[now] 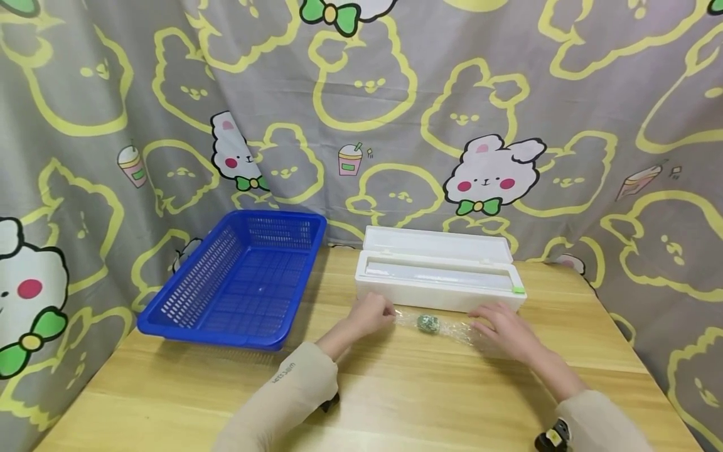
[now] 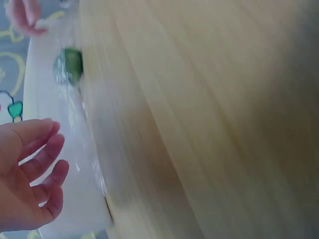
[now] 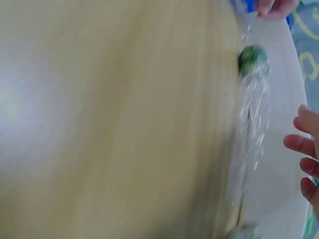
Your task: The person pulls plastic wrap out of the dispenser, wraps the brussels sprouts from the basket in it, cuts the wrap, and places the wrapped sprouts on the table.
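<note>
A small, round, mottled green item (image 1: 428,324) lies in clear plastic film (image 1: 460,331) on the table, between my two hands. The film stretches out from it to both sides in crinkled tails. By the left tail is my left hand (image 1: 369,314), its fingers loosely bent; in the left wrist view the film (image 2: 82,129) passes beside the fingertips (image 2: 61,169). My right hand (image 1: 505,329) hovers by the right tail with its fingers apart, and nothing shows between them in the right wrist view. Right behind stands a white film dispenser box (image 1: 435,295), lid raised.
Inside the dispenser lies a film roll (image 1: 440,276), and a green slider (image 1: 518,290) sits at its front right corner. A blue plastic basket (image 1: 226,336) stands to the left on the wooden table (image 1: 395,402). A patterned curtain (image 1: 384,94) hangs behind.
</note>
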### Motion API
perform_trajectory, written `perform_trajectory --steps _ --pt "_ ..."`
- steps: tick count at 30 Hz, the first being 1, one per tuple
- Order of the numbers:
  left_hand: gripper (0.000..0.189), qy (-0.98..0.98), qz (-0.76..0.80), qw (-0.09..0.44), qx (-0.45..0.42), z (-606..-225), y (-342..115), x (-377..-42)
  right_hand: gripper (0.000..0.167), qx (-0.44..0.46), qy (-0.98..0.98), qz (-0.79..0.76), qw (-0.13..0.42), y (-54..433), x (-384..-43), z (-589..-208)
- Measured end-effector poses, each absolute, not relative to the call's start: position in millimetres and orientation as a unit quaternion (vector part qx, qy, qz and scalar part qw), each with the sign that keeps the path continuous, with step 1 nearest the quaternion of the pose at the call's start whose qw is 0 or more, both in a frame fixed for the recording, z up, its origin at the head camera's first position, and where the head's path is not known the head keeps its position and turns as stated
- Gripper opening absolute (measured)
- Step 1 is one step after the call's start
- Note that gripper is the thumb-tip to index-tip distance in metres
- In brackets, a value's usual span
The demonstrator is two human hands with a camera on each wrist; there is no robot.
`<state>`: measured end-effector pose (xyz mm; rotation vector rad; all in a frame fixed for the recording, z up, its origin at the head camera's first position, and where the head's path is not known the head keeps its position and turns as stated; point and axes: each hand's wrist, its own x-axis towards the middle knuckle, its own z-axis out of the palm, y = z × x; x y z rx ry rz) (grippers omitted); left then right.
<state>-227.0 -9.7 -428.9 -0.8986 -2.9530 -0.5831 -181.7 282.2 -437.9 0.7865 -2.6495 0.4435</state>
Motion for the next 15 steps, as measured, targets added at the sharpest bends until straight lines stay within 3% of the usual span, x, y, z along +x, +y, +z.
perform_trajectory --steps 9,15 --pt "0.003 -0.929 -0.24 -0.051 -0.277 -430 23 -219 0.026 0.363 -0.913 0.156 0.101 240 -207 -433" --pt "0.007 -0.941 -0.24 -0.039 -0.235 -437 37 -215 0.041 0.398 -0.903 0.147 0.066 226 -218 -434"
